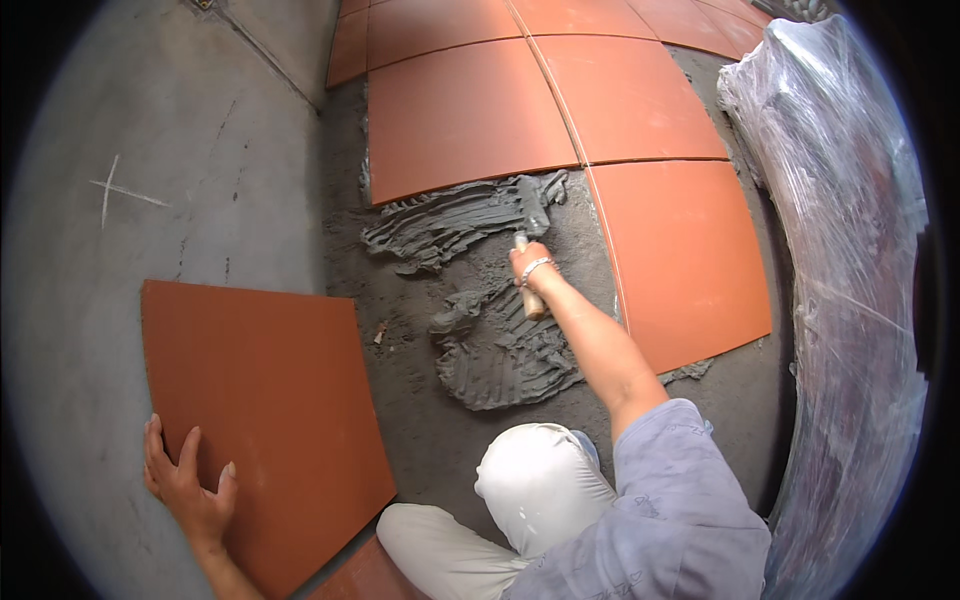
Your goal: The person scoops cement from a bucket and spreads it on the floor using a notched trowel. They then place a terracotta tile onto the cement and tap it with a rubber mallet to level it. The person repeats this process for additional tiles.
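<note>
My right hand [532, 265] is closed round the wooden handle of a trowel [534, 304]. Its blade end reaches into a ridged band of wet grey mortar [440, 225] below the laid tiles, and mortar hides the blade's outline. A second combed patch of mortar [505, 365] lies nearer to me. At the lower left, a large square terracotta tile [265, 420] stands tilted against the grey wall. My left hand [195, 490] touches that tile along its left edge, fingers spread and thumb on its face.
Several terracotta tiles [460, 115] are laid ahead, and another tile [680, 260] lies to the right with a string along its edge. A long bundle wrapped in clear plastic [840, 200] borders the right side. A white cross [128, 192] marks the wall. My knee [540, 480] is close to the mortar.
</note>
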